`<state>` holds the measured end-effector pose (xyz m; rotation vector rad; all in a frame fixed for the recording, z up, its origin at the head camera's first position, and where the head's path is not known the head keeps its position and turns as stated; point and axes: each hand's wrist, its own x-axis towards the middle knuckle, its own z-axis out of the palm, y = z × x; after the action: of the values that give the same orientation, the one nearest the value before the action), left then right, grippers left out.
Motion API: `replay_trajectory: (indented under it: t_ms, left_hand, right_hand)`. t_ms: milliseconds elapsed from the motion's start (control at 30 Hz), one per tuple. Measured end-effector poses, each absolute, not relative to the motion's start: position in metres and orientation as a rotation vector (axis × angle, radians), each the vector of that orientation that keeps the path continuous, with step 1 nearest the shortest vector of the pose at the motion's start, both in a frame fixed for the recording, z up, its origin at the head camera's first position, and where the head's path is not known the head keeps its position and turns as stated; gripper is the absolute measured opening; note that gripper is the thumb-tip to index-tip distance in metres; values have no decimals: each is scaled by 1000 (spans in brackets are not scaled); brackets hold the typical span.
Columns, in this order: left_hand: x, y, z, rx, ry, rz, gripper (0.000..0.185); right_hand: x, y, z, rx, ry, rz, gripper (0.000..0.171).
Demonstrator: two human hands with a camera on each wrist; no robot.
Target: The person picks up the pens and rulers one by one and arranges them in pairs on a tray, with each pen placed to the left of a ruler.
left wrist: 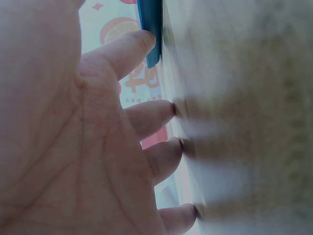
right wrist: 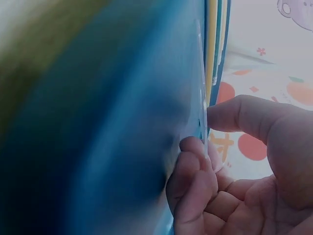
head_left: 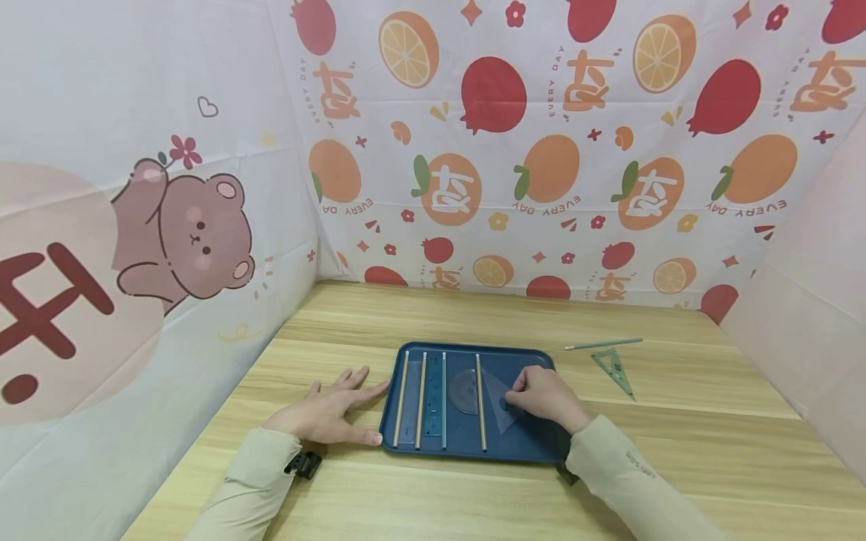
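Note:
A dark blue tray (head_left: 534, 445) lies on the table in the head view. My right hand (head_left: 546, 398) pinches a clear set square (head_left: 498, 398) low over the tray's right part; the right wrist view shows its thin edge (right wrist: 203, 93) between thumb and fingers. Just left of it lies a tan pencil (head_left: 481, 406), beside a clear round-edged protractor (head_left: 461, 392). Further left run a teal pencil (head_left: 443, 406), a teal ruler (head_left: 434, 391), a second tan pencil (head_left: 421, 406), a clear ruler (head_left: 410, 409) and a third tan pencil (head_left: 401, 406). With fingers spread, my left hand (head_left: 328, 413) touches the tray's left edge.
Right of the tray, a green set square (head_left: 623, 385) lies on the wooden table (head_left: 710, 421), with a green pencil (head_left: 605, 344) behind it. Printed cloth walls (head_left: 494, 248) stand at the back and both sides.

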<state>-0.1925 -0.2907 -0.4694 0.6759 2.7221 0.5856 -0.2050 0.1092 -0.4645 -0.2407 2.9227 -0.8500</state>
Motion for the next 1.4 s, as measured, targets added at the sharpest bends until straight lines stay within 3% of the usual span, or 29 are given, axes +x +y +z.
replay_trajectory:
  t_ms: [667, 1400]
  left_hand:
    - [-191, -291, -468, 670, 2721, 588, 100]
    - [-192, -290, -469, 688, 2723, 583, 98]
  right_hand:
    - [-204, 101, -463, -218, 2952, -711, 25]
    - [-195, 101, -458, -348, 2874, -812, 25]
